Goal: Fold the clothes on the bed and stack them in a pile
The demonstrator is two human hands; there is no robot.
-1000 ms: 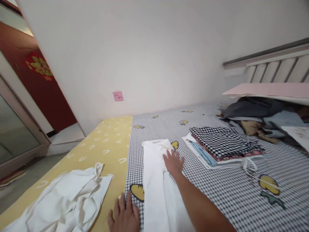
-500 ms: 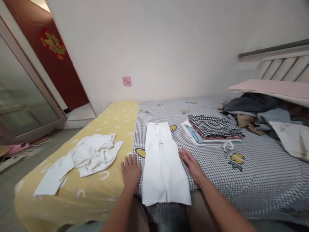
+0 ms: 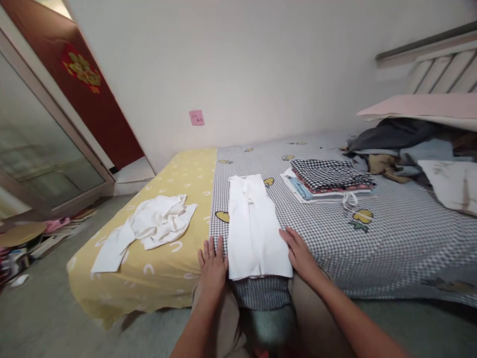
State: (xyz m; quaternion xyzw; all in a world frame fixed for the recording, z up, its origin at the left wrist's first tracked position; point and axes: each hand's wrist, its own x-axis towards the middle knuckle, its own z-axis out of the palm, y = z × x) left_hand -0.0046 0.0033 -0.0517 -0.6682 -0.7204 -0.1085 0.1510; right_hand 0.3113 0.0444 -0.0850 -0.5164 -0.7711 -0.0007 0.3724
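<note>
i'm looking at a home bedroom: a bed [image 3: 372,248] in checked and yellow sheets against a plain wall, a slatted headboard [image 3: 439,69], folded clothes [image 3: 328,181] on top, a red door [image 3: 74,84] at left.

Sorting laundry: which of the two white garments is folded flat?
The long white garment on the checked sheet, between left hand and right hand; the crumpled white garment lies on the yellow sheet.

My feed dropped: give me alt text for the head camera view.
The left hand and right hand lie flat on the bed, either side of a folded white garment. A crumpled white cloth lies to its left, a stack of folded clothes farther back right.
</note>
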